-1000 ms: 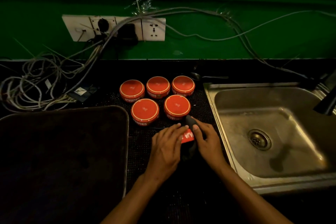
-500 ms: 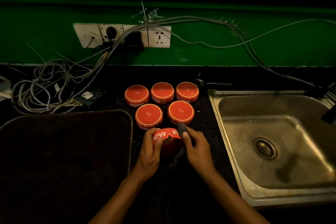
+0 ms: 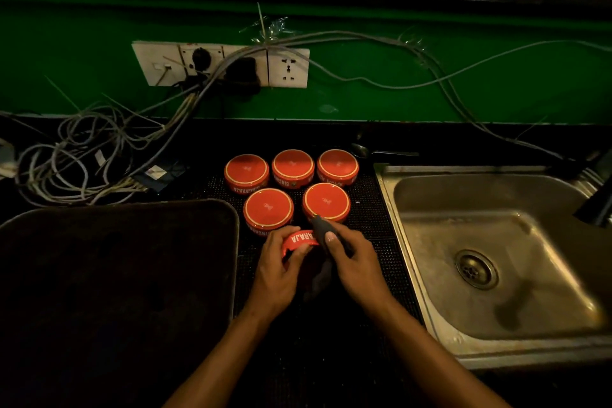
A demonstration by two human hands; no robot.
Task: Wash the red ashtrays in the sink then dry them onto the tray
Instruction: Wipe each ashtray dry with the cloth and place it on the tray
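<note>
Centre of the frame, a red ashtray [image 3: 299, 240] is tipped on edge between both hands, lettering facing the camera. The left hand [image 3: 276, 270] curls round its left rim, and the right hand [image 3: 352, 260] pinches a dark cloth [image 3: 320, 229] against its right side, the rest of the cloth hanging below. This looks like the drying step: to do it well, turn the ashtray slowly in the left hand while the cloth runs round the wall and into the hollow, and keep the grip firm, because a wet glazed rim can slip. Just above, five more ashtrays [image 3: 269, 208] sit upside down on the black mat [image 3: 374, 225], two in front and three behind, close enough to be knocked. The tray [image 3: 228, 262] lies at lower left, just beside the left hand, so setting it down is a short move. The sink [image 3: 417, 262] fills the right of the frame, and loose cables [image 3: 76, 156] tangle at upper left.
</note>
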